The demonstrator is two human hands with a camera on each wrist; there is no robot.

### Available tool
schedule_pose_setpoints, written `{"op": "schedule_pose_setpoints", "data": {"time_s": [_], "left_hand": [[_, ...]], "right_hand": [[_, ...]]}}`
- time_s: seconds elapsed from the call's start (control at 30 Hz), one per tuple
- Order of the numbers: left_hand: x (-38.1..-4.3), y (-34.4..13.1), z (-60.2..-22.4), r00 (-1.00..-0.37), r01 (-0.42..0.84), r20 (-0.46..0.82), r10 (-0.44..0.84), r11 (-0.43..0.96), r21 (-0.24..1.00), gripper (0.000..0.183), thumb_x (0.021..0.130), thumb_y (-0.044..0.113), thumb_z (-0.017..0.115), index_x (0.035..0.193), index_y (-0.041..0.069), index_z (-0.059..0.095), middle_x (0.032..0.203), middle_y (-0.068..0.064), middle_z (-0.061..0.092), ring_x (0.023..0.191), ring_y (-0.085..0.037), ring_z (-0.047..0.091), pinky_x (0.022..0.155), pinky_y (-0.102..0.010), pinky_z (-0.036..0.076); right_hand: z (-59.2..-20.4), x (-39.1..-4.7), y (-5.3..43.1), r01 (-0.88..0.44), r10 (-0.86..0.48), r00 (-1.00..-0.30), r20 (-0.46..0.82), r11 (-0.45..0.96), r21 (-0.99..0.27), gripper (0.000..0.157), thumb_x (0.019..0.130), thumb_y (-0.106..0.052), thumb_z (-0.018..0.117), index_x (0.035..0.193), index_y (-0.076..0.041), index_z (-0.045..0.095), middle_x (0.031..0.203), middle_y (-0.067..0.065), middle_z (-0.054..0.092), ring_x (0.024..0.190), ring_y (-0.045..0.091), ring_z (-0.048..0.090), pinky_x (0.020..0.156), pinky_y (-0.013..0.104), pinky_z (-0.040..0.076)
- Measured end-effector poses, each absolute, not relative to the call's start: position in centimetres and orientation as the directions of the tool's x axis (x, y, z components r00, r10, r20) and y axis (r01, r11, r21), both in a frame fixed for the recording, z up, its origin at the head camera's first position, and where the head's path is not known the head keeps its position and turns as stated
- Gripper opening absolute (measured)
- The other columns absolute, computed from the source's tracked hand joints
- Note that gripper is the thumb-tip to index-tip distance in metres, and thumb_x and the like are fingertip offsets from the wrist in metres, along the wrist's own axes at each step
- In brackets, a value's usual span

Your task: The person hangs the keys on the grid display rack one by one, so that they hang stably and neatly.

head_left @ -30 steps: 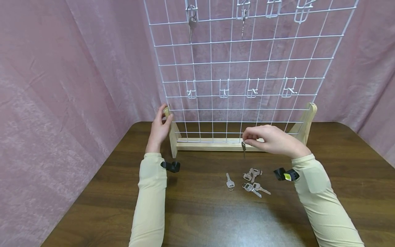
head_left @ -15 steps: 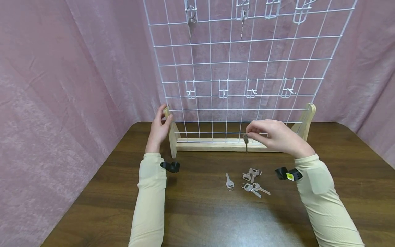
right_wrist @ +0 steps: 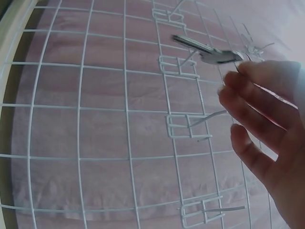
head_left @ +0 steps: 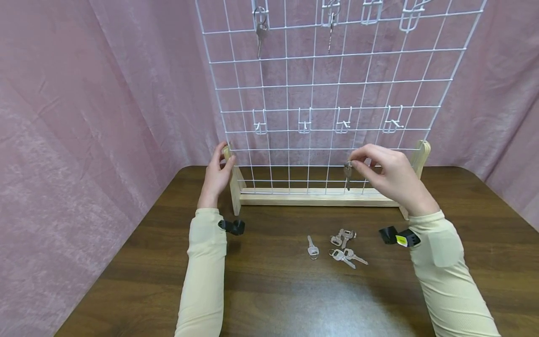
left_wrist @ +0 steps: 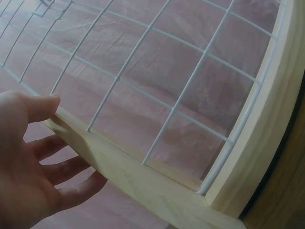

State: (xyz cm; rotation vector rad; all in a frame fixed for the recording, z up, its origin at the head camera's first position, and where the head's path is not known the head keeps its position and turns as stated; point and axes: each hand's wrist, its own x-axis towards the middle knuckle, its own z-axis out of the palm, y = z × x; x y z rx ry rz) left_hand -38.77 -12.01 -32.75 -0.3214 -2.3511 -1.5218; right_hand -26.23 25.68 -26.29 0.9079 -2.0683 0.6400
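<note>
My right hand pinches a small key by its ring, between thumb and forefinger. The key hangs in front of the lower part of the white wire grid; in the right wrist view the same key appears near the hooks, apart from them. My left hand grips the left upright of the wooden stand, thumb on one side and fingers on the other, as the left wrist view shows. Below the right hand, a single key and a cluster of several keys lie on the table.
A row of several white hooks, including one at the right, crosses the grid's middle. Higher up, a key and a second key hang from the upper hooks. A pink curtain stands behind the brown table.
My right hand has risen and moved to the right, carrying the key up from the stand's bottom bar. The left hand stays on the upright.
</note>
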Motion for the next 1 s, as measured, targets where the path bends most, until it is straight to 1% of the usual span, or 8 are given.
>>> {"op": "schedule_pose_setpoints", "data": {"time_s": [0.13, 0.37, 0.53, 0.63, 0.77, 0.83, 0.87, 1.0], "left_hand": [[-38.7, -12.1, -32.7, -0.924, 0.354, 0.381, 0.017, 0.409, 0.841, 0.051, 0.101, 0.024, 0.049, 0.149, 0.024, 0.031, 0.144, -0.024, 0.044, 0.126, -0.043, 0.051, 0.102, -0.054, 0.046], [-38.9, -12.2, -32.6, -0.922, 0.360, 0.387, 0.021, 0.416, 0.835, 0.052, 0.102, 0.026, 0.049, 0.150, 0.023, 0.030, 0.143, -0.024, 0.046, 0.126, -0.041, 0.051, 0.102, -0.054, 0.046], [-39.1, -12.2, -32.5, -0.922, 0.360, 0.388, 0.018, 0.414, 0.836, 0.052, 0.102, 0.026, 0.049, 0.150, 0.025, 0.030, 0.144, -0.024, 0.045, 0.127, -0.041, 0.050, 0.102, -0.053, 0.046], [-39.2, -12.2, -32.5, -0.922, 0.357, 0.387, 0.010, 0.406, 0.841, 0.051, 0.101, 0.024, 0.049, 0.149, 0.025, 0.032, 0.143, -0.024, 0.046, 0.127, -0.041, 0.050, 0.102, -0.053, 0.046], [-39.5, -12.1, -32.8, -0.917, 0.369, 0.399, 0.008, 0.398, 0.840, 0.050, 0.101, 0.023, 0.050, 0.149, 0.022, 0.033, 0.141, -0.025, 0.048, 0.126, -0.041, 0.052, 0.101, -0.053, 0.047], [-39.5, -12.0, -32.9, -0.916, 0.371, 0.402, 0.007, 0.396, 0.840, 0.050, 0.101, 0.023, 0.050, 0.148, 0.022, 0.033, 0.140, -0.025, 0.049, 0.125, -0.041, 0.052, 0.100, -0.053, 0.047], [-39.5, -12.0, -32.9, -0.916, 0.371, 0.402, 0.006, 0.395, 0.840, 0.050, 0.101, 0.023, 0.050, 0.148, 0.022, 0.034, 0.140, -0.025, 0.049, 0.124, -0.041, 0.052, 0.100, -0.052, 0.047], [-39.4, -11.8, -33.0, -0.917, 0.368, 0.398, 0.008, 0.394, 0.842, 0.050, 0.101, 0.022, 0.050, 0.148, 0.023, 0.033, 0.140, -0.024, 0.049, 0.124, -0.041, 0.053, 0.099, -0.052, 0.048]], "right_hand": [[-26.0, -26.0, 25.7, -0.777, -0.323, -0.418, 0.849, 0.611, -0.151, 0.022, 0.078, 0.014, 0.070, 0.093, -0.003, 0.070, 0.085, 0.006, 0.069, 0.072, -0.005, 0.048, 0.065, 0.011, 0.039], [-25.4, -25.7, 25.9, -0.753, -0.239, -0.423, 0.874, 0.629, -0.193, 0.023, 0.079, 0.014, 0.069, 0.095, -0.002, 0.071, 0.085, 0.007, 0.069, 0.071, -0.006, 0.046, 0.064, 0.011, 0.036], [-24.6, -25.7, 26.0, -0.737, -0.196, -0.406, 0.893, 0.648, -0.192, 0.020, 0.080, 0.014, 0.068, 0.094, -0.001, 0.072, 0.084, 0.009, 0.069, 0.074, -0.010, 0.047, 0.065, 0.009, 0.037], [-23.4, -25.8, 26.1, -0.734, -0.181, -0.376, 0.909, 0.657, -0.172, 0.017, 0.082, 0.013, 0.066, 0.093, 0.001, 0.072, 0.083, 0.009, 0.069, 0.075, -0.013, 0.047, 0.066, 0.008, 0.037], [-20.5, -26.0, 26.4, -0.725, -0.190, -0.321, 0.928, 0.680, -0.112, 0.012, 0.086, 0.008, 0.064, 0.093, 0.003, 0.072, 0.083, -0.004, 0.067, 0.077, -0.016, 0.047, 0.067, 0.007, 0.038], [-18.7, -26.2, 26.7, -0.709, -0.215, -0.309, 0.926, 0.702, -0.074, 0.011, 0.088, 0.005, 0.063, 0.094, 0.004, 0.072, 0.086, -0.018, 0.064, 0.077, -0.018, 0.046, 0.066, 0.007, 0.037], [-17.7, -26.2, 26.7, -0.694, -0.215, -0.311, 0.926, 0.717, -0.066, 0.011, 0.089, 0.004, 0.062, 0.094, 0.004, 0.072, 0.087, -0.018, 0.065, 0.076, -0.018, 0.045, 0.065, 0.007, 0.036], [-13.6, -26.7, 26.9, -0.624, -0.226, -0.358, 0.906, 0.779, -0.052, 0.015, 0.091, -0.002, 0.059, 0.098, 0.003, 0.072, 0.087, -0.036, 0.054, 0.073, -0.021, 0.040, 0.065, 0.007, 0.032]]}}
